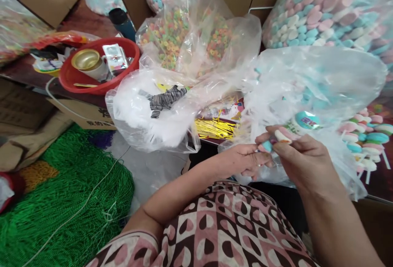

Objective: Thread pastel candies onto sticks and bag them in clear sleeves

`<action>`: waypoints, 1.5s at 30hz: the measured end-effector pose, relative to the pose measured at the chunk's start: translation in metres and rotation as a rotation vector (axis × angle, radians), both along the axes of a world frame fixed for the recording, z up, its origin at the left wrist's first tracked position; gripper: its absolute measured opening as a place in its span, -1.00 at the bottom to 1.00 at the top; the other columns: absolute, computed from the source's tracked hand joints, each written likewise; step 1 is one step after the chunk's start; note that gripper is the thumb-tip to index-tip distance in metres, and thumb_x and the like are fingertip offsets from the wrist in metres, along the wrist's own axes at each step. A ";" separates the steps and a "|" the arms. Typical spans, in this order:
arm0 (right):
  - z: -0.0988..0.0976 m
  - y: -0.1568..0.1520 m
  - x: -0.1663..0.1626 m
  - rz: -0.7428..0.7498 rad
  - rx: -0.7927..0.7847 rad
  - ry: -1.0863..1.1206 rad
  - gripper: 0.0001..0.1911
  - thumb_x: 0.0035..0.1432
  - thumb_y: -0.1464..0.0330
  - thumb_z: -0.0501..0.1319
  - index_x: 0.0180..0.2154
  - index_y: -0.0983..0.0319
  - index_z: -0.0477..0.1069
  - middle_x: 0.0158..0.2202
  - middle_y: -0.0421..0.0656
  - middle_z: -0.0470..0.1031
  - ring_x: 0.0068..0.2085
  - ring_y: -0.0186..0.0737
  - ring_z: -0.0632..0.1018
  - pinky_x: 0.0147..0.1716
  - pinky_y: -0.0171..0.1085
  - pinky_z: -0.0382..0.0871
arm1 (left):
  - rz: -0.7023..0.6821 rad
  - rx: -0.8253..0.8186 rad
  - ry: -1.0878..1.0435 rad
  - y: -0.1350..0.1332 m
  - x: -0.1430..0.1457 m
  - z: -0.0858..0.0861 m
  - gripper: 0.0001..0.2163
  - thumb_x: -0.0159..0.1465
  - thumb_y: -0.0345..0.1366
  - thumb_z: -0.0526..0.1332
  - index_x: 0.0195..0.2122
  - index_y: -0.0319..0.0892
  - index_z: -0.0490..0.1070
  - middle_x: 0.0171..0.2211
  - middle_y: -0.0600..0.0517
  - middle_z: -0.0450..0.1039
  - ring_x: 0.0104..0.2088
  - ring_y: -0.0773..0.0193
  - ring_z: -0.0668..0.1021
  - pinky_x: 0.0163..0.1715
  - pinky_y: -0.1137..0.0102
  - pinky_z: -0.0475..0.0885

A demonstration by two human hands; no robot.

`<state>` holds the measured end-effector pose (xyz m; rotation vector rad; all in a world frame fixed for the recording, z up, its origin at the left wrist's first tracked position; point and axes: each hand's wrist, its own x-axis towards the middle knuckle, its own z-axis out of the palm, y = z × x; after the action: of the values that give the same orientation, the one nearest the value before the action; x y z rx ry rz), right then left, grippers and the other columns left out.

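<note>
Pastel marshmallows (283, 135) in white, pink and blue sit in a short row between my two hands. My left hand (242, 160) is closed, its fingertips round the blue and pink end. The fingers of my right hand (307, 158) pinch the white and pink end. Whether a stick runs through the pieces is hidden by my fingers. Just beyond the hands lies a clear plastic bag (276, 75) with a blue round label (308, 120). To the right, several marshmallow skewers (367, 138) with white sticks lie in a pile.
A large bag of marshmallows (331, 17) stands at the back right. Ring-shaped candies fill a clear bag (172, 38). Yellow twist ties (215, 129) and a bag with white filling and grey striped sleeves (167, 100) lie mid-table. A red basin (98, 85) stands left; green cord (76, 177) is heaped below.
</note>
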<state>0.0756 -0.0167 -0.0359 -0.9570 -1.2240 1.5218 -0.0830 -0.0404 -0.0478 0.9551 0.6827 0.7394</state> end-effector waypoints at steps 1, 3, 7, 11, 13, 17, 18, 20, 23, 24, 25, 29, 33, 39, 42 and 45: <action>-0.003 0.001 -0.006 -0.082 0.034 -0.017 -0.87 0.00 0.33 0.44 -0.33 0.11 0.59 -0.30 -0.20 0.63 -0.35 -0.21 0.61 -0.44 -0.25 0.53 | 0.100 0.067 0.107 0.000 -0.001 -0.002 -0.75 0.26 -0.05 0.13 -0.35 -0.13 0.32 -0.57 0.14 0.22 -0.59 0.36 0.26 -0.39 0.36 0.35; -0.011 0.004 -0.018 -0.219 0.114 -0.055 -0.89 -0.01 0.33 0.45 -0.36 0.11 0.59 -0.32 -0.23 0.63 -0.26 -0.20 0.62 -0.22 -0.20 0.55 | 0.327 0.232 0.389 0.000 -0.005 -0.007 -0.82 0.28 -0.12 0.13 -0.33 -0.11 0.34 -0.50 0.09 0.30 -0.45 0.27 0.39 -0.32 0.37 0.33; -0.019 0.018 -0.037 -0.063 0.130 -0.255 -0.86 0.10 0.24 0.37 -0.28 0.13 0.59 -0.30 -0.19 0.63 -0.26 -0.16 0.62 -0.17 -0.12 0.54 | 0.565 0.336 0.598 0.003 -0.024 -0.018 -0.80 0.30 -0.16 0.15 -0.40 -0.13 0.33 -0.50 0.09 0.32 -0.44 0.29 0.38 -0.36 0.42 0.27; -0.026 0.047 -0.056 0.127 0.333 -0.635 -0.74 0.27 0.30 0.16 -0.08 0.16 0.56 -0.15 -0.12 0.63 -0.14 -0.10 0.62 -0.12 -0.10 0.51 | 0.733 0.130 0.253 0.008 -0.055 -0.020 -0.68 0.29 0.03 0.16 -0.36 -0.14 0.34 -0.63 0.19 0.16 -0.62 0.42 0.21 -0.51 0.47 0.23; -0.034 0.064 -0.070 0.144 0.509 -0.876 -0.69 0.25 0.42 0.09 -0.08 0.19 0.56 -0.09 -0.08 0.62 -0.06 -0.06 0.59 -0.01 -0.08 0.45 | 0.813 0.033 0.057 0.011 -0.066 -0.018 -0.66 0.27 0.05 0.19 -0.37 -0.14 0.33 -0.68 0.25 0.04 -0.68 0.47 0.13 -0.53 0.49 0.25; -0.048 0.090 -0.094 0.274 0.737 -1.251 -0.62 0.25 0.52 0.02 -0.04 0.25 0.54 0.02 0.01 0.56 -0.03 0.00 0.55 -0.06 -0.12 0.39 | 0.860 -0.030 -0.099 0.014 -0.074 -0.015 -0.68 0.22 0.00 0.28 -0.39 -0.17 0.33 -0.71 0.28 0.02 -0.71 0.52 0.13 -0.53 0.52 0.29; -0.049 0.094 -0.098 0.314 0.775 -1.318 -0.63 0.25 0.51 0.03 -0.05 0.25 0.54 0.02 0.01 0.55 -0.04 0.01 0.53 -0.07 -0.13 0.37 | 0.855 -0.037 -0.111 0.014 -0.074 -0.015 -0.67 0.21 0.00 0.29 -0.39 -0.17 0.33 -0.71 0.28 0.03 -0.71 0.52 0.14 -0.54 0.52 0.30; -0.050 0.099 -0.102 0.355 0.827 -1.422 -0.68 0.27 0.49 0.05 -0.11 0.25 0.55 -0.04 0.02 0.56 -0.07 0.01 0.51 -0.11 -0.15 0.34 | 0.843 -0.052 -0.131 0.013 -0.074 -0.016 -0.67 0.20 0.00 0.31 -0.39 -0.18 0.34 -0.72 0.28 0.04 -0.72 0.53 0.14 -0.54 0.51 0.32; -0.051 0.102 -0.102 0.363 0.865 -1.487 -0.72 0.29 0.46 0.04 -0.23 0.28 0.54 -0.15 0.04 0.56 -0.14 -0.04 0.50 -0.17 -0.20 0.30 | 0.829 -0.069 -0.152 0.013 -0.074 -0.019 -0.65 0.18 0.02 0.32 -0.40 -0.19 0.35 -0.72 0.28 0.04 -0.72 0.53 0.15 -0.55 0.51 0.33; -0.051 0.103 -0.102 0.361 0.876 -1.489 -0.72 0.30 0.46 0.03 -0.25 0.29 0.54 -0.16 0.05 0.55 -0.16 -0.06 0.50 -0.18 -0.21 0.29 | 0.828 -0.072 -0.154 0.014 -0.075 -0.019 -0.64 0.17 0.03 0.32 -0.40 -0.19 0.35 -0.72 0.29 0.04 -0.72 0.53 0.15 -0.55 0.51 0.33; -0.051 0.103 -0.101 0.360 0.887 -1.487 -0.71 0.31 0.45 0.03 -0.26 0.29 0.53 -0.17 0.05 0.55 -0.17 -0.08 0.50 -0.20 -0.22 0.28 | 0.830 -0.073 -0.153 0.014 -0.075 -0.020 -0.64 0.16 0.03 0.32 -0.40 -0.19 0.35 -0.72 0.29 0.04 -0.72 0.53 0.15 -0.55 0.51 0.33; -0.050 0.100 -0.093 0.304 0.851 -1.425 -0.73 0.32 0.38 0.05 -0.27 0.24 0.52 -0.24 -0.01 0.58 -0.24 -0.12 0.54 -0.33 -0.26 0.26 | 0.828 -0.070 -0.143 0.015 -0.076 -0.022 -0.66 0.19 0.01 0.31 -0.39 -0.18 0.34 -0.70 0.29 0.03 -0.71 0.54 0.15 -0.54 0.51 0.32; -0.043 0.084 -0.077 0.148 0.622 -1.115 -0.82 0.24 0.31 0.14 -0.27 0.17 0.53 -0.42 -0.16 0.59 -0.40 -0.19 0.54 -0.41 -0.28 0.29 | 0.805 -0.028 -0.080 0.012 -0.072 -0.021 -0.67 0.25 0.02 0.24 -0.37 -0.16 0.31 -0.69 0.28 0.03 -0.69 0.52 0.14 -0.53 0.52 0.29; -0.016 0.041 -0.063 0.079 0.161 -0.415 -0.81 0.14 0.20 0.26 -0.34 0.20 0.47 -0.55 -0.26 0.46 -0.53 -0.31 0.46 -0.50 -0.30 0.39 | 0.676 0.062 0.145 0.011 -0.051 -0.019 -0.68 0.29 0.05 0.15 -0.32 -0.14 0.30 -0.66 0.25 0.11 -0.67 0.47 0.19 -0.55 0.49 0.25; -0.007 0.025 -0.062 -0.037 0.253 -0.490 -0.87 0.13 0.27 0.26 -0.35 0.19 0.49 -0.54 -0.25 0.48 -0.53 -0.32 0.45 -0.51 -0.31 0.37 | 0.612 0.055 0.253 0.014 -0.036 -0.022 -0.75 0.30 -0.04 0.15 -0.31 -0.13 0.31 -0.62 0.22 0.17 -0.64 0.44 0.23 -0.56 0.48 0.23; -0.009 0.019 -0.058 -0.172 0.467 -0.730 -0.91 0.12 0.36 0.22 -0.38 0.18 0.50 -0.53 -0.23 0.51 -0.53 -0.31 0.47 -0.50 -0.31 0.35 | 0.584 0.045 0.323 0.017 -0.024 -0.025 -0.82 0.30 -0.15 0.14 -0.36 -0.13 0.30 -0.64 0.21 0.16 -0.62 0.41 0.26 -0.53 0.48 0.23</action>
<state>0.0175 0.0025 -0.0454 -1.2943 -1.8410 0.6911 -0.1069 -0.0239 -0.0724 0.9315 1.2627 1.1260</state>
